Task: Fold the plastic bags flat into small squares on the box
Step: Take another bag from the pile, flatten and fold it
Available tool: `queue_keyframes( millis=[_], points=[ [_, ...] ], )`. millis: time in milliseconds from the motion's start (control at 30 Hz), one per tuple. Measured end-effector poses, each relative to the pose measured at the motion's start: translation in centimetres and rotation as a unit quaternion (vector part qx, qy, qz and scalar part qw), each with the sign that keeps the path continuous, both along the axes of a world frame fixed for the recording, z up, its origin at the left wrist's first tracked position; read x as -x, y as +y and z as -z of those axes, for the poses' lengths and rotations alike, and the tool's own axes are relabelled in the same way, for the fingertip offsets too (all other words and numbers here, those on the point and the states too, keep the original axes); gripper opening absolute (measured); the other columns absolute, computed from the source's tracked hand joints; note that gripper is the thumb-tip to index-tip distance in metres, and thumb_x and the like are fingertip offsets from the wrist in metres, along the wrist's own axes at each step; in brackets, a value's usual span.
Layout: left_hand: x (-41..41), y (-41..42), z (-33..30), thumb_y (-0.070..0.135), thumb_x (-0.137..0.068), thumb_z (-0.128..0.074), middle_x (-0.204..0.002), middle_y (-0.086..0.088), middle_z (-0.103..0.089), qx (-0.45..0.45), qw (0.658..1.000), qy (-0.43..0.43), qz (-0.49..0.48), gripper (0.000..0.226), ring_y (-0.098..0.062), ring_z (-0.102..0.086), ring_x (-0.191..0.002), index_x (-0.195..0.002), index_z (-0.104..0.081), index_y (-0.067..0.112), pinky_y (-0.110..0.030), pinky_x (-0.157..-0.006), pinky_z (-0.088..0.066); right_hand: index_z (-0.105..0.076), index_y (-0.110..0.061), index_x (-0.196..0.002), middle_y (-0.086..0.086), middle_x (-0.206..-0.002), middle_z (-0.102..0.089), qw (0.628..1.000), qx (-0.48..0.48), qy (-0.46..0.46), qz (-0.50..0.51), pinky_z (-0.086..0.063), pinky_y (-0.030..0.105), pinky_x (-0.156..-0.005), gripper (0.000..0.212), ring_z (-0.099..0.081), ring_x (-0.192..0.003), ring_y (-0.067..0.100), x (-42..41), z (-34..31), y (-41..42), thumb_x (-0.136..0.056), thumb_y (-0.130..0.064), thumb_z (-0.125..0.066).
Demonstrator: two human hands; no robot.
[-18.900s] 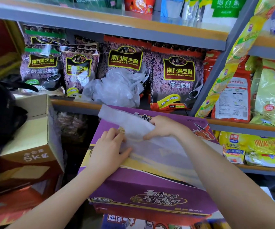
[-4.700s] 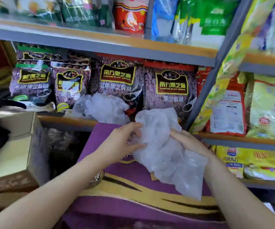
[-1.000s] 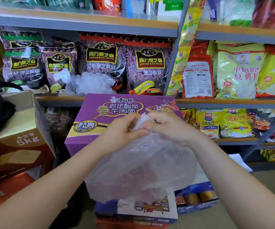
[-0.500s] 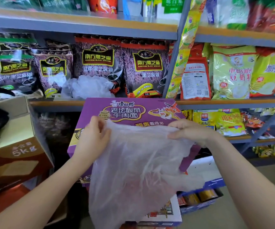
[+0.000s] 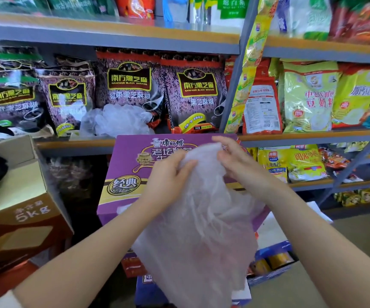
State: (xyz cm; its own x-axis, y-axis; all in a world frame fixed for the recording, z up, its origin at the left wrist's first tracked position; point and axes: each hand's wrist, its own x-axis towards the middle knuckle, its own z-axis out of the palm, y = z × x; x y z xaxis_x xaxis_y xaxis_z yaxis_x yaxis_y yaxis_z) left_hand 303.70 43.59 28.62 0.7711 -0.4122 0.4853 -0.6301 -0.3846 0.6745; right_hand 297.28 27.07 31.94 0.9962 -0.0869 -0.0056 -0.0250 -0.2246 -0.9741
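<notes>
Hands (image 5: 168, 174) closer; plastic bag (image 5: 201, 230) hanging lengthwise.

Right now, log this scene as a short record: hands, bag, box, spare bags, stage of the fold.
left hand: grips the top edge of the plastic bag
right hand: pinches the same top edge, close beside the left
plastic bag: translucent, crumpled, hanging in the air in front of the box, not laid flat
purple box: top face bare where visible
spare bags: loose crumpled pile on the shelf behind the box
stage: no fold made yet on this bag
</notes>
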Motion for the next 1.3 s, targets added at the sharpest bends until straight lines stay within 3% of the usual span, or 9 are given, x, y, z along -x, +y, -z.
queue_keyframes(
  millis=[133,333,467,633,767,900,1000,1133,1300],
  points=[
    [-1.2,2.0,1.0,0.02,-0.097,-0.041,-0.06,0.007,-0.039,0.106,0.988,0.074,-0.083,0.033,-0.009,-0.035,-0.055,-0.065,-0.035,0.024,-0.023,-0.053,-0.029,-0.007,-0.06,-0.127,-0.009,-0.131,-0.044,0.985,0.124,0.016,-0.12,-0.052,0.026,-0.085,0.101,-0.064,-0.09,0.009,1.6,1.9,-0.7,-0.066,-0.026,-0.08],
    [-2.8,4.0,3.1,0.022,-0.099,-0.035,-0.067,0.004,-0.043,0.144,0.966,0.156,-0.149,0.028,-0.012,-0.04,-0.062,-0.077,-0.044,0.008,-0.018,-0.059,-0.036,-0.051,-0.024,-0.095,-0.001,-0.074,-0.061,0.975,0.187,-0.01,-0.116,-0.039,0.025,-0.065,0.024,-0.049,-0.068,0.008,1.4,3.7,-1.3,-0.084,-0.008,-0.064],
    [-3.3,4.5,3.4,0.025,-0.099,-0.035,-0.066,0.004,-0.042,0.196,0.948,0.183,-0.172,0.03,-0.012,-0.039,-0.06,-0.075,-0.044,0.008,-0.026,-0.061,-0.035,-0.05,-0.026,-0.071,-0.013,-0.068,-0.053,0.958,0.278,-0.067,-0.016,-0.035,0.01,-0.062,0.037,-0.047,-0.065,-0.004,0.2,3.5,-3.7,-0.079,0.01,-0.057],
    [-3.3,5.2,2.0,0.039,-0.068,-0.058,-0.095,0.012,-0.06,0.151,0.958,0.244,-0.023,0.037,-0.01,-0.059,-0.089,-0.103,-0.048,0.031,-0.027,-0.08,-0.047,-0.058,-0.036,-0.083,-0.017,-0.098,-0.062,0.952,0.305,-0.037,-0.021,-0.042,0.014,-0.08,0.047,-0.056,-0.095,-0.004,-0.7,2.2,-4.8,-0.079,0.011,-0.053],
    [-4.6,5.7,-1.4,0.046,-0.065,-0.06,-0.125,0.026,-0.04,0.045,0.985,0.087,0.14,0.052,0.023,-0.036,-0.11,-0.113,-0.04,0.044,0.001,-0.089,-0.027,-0.062,-0.024,-0.088,-0.017,-0.085,-0.063,0.972,0.219,-0.027,-0.082,-0.041,0.008,-0.071,0.03,-0.057,-0.079,-0.006,-0.7,0.6,-4.5,-0.081,0.005,-0.063],
    [-6.1,5.5,-3.3,0.045,-0.062,-0.073,-0.103,-0.002,-0.066,0.059,0.966,0.143,0.205,0.029,-0.007,-0.06,-0.089,-0.082,-0.058,0.03,-0.021,-0.079,-0.046,-0.063,-0.015,-0.082,-0.014,-0.077,-0.064,0.967,0.233,-0.019,-0.101,-0.045,0.017,-0.073,0.011,-0.058,-0.076,-0.001,-1.5,0.3,-4.7,-0.081,-0.007,-0.069],
    [-6.4,5.1,-3.3,0.033,-0.068,-0.08,-0.106,0.003,-0.066,-0.019,0.959,0.141,0.246,0.044,-0.016,-0.054,-0.063,-0.098,-0.048,0.038,-0.02,-0.061,-0.045,-0.063,-0.015,-0.079,-0.009,-0.08,-0.063,0.96,0.268,-0.012,-0.074,-0.047,0.031,-0.083,0.006,-0.058,-0.08,0.006,-2.2,0.1,-4.6,-0.082,-0.012,-0.068],
    [-6.3,5.2,-1.9,0.051,-0.064,-0.069,-0.108,0.019,-0.061,-0.126,0.951,0.117,0.255,0.04,0.003,-0.057,-0.098,-0.101,-0.052,0.052,-0.011,-0.083,-0.041,-0.056,-0.013,-0.076,0.0,-0.081,-0.062,0.926,0.377,-0.018,-0.012,-0.046,0.041,-0.079,0.009,-0.057,-0.082,0.021,-2.9,0.2,-4.4,-0.084,-0.013,-0.06],
    [-5.9,6.3,-0.7,0.044,-0.072,-0.063,-0.062,0.014,-0.058,-0.181,0.971,0.03,0.155,0.009,-0.004,-0.047,-0.057,-0.067,-0.059,0.037,-0.019,-0.055,-0.035,-0.056,-0.022,-0.088,-0.003,-0.095,-0.059,0.838,0.537,0.042,-0.094,-0.042,0.037,-0.084,0.008,-0.053,-0.096,0.02,-2.7,0.1,-3.8,-0.08,-0.019,-0.056]
  ],
)
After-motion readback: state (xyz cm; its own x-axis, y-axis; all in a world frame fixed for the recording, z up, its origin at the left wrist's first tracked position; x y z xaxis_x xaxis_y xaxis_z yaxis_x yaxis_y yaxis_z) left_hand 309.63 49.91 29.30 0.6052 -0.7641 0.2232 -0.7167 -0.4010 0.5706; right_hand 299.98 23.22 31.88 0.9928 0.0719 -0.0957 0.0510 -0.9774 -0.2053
